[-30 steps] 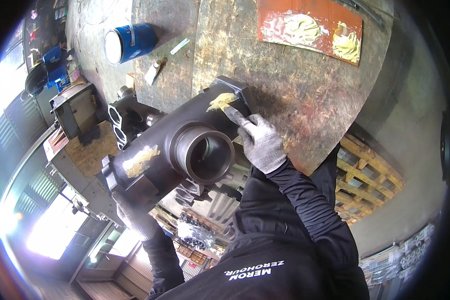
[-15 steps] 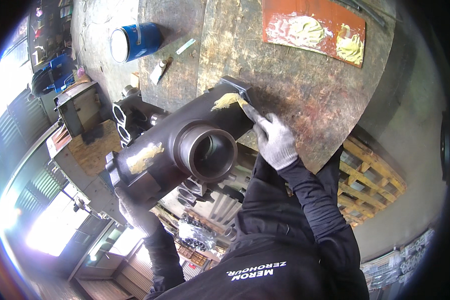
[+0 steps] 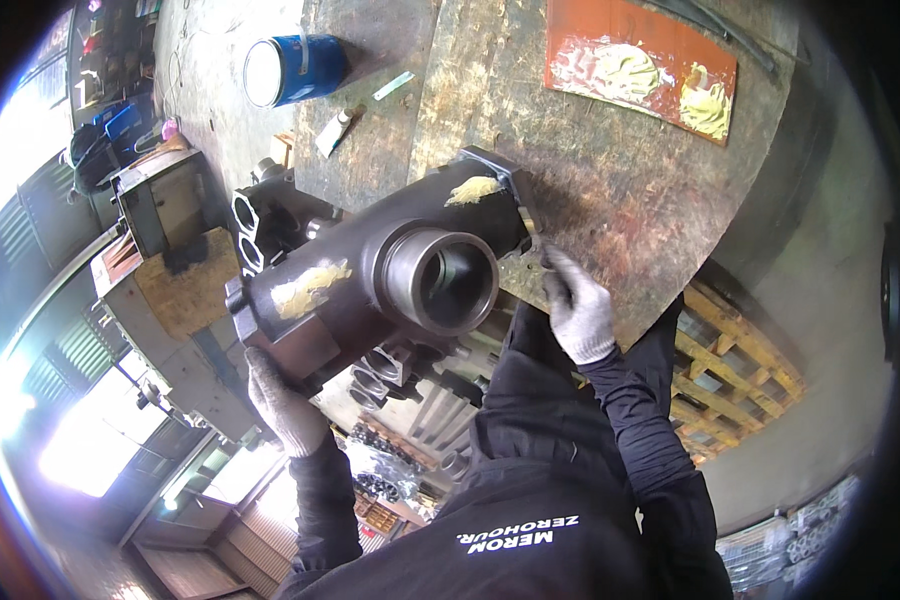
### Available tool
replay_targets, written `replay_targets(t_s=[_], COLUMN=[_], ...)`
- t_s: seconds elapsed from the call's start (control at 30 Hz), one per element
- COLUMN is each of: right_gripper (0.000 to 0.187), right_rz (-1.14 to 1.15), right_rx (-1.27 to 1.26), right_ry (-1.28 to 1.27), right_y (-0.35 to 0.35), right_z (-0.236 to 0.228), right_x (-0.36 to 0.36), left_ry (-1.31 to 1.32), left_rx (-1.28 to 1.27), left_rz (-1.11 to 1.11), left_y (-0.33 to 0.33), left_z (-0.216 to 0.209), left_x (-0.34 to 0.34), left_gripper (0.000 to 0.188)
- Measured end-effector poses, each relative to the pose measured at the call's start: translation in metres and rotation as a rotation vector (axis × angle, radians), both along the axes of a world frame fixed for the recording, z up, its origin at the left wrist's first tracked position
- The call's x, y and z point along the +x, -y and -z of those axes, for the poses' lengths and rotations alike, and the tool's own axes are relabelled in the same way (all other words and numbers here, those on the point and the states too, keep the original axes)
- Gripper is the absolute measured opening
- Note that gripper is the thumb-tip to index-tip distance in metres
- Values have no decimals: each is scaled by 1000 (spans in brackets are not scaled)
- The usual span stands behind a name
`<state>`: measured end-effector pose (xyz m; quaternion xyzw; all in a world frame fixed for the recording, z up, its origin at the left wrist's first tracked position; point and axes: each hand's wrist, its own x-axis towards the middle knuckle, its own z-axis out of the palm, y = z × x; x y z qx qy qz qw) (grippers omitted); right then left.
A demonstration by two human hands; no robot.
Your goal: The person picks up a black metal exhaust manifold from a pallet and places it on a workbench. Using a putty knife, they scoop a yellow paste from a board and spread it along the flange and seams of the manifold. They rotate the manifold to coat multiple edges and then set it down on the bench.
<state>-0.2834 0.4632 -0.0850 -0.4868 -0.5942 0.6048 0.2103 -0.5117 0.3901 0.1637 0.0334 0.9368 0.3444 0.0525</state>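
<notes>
A large black metal pipe tee (image 3: 370,235) lies aslant over the workbench's near edge, its round side opening (image 3: 455,285) facing up. Two patches of yellowish filler sit on its body: one patch (image 3: 473,190) near the far flange, another patch (image 3: 310,290) nearer the left end. My gloved left hand (image 3: 285,405) grips the tee's lower left end, fingers partly hidden beneath it. By the right flange, my gloved right hand (image 3: 578,310) is closed round a putty knife (image 3: 528,222); the narrow blade is near the flange edge, and I cannot tell whether it touches.
On the wooden workbench (image 3: 630,190) lies a reddish-brown board (image 3: 570,75) with two heaps of yellow filler. A blue drum (image 3: 310,68), a tube (image 3: 334,132) and a pale green strip (image 3: 394,86) are farther left. Another dark casting (image 3: 280,215) sits behind the tee; wooden pallets (image 3: 735,350) stand right.
My right hand has drawn the putty knife off the upper filler patch, toward me and right, down by the flange. The view has shifted slightly; my left hand keeps its hold.
</notes>
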Motion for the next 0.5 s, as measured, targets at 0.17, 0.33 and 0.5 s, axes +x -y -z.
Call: replay_targets(t_s=[0.17, 0.33, 0.5], right_gripper=[41, 22, 36], right_rz=[642, 579, 472], right_rx=[-890, -932, -718], right_ry=[-392, -445, -599], right_y=[1, 4, 28], right_z=[-12, -49, -61], right_x=[9, -4, -36], left_ry=[163, 190, -76], left_rx=[81, -229, -304], left_rz=[147, 1024, 1211], left_y=[38, 81, 89], left_z=[-7, -16, 4], left_x=[-4, -33, -46], left_gripper=[36, 63, 37])
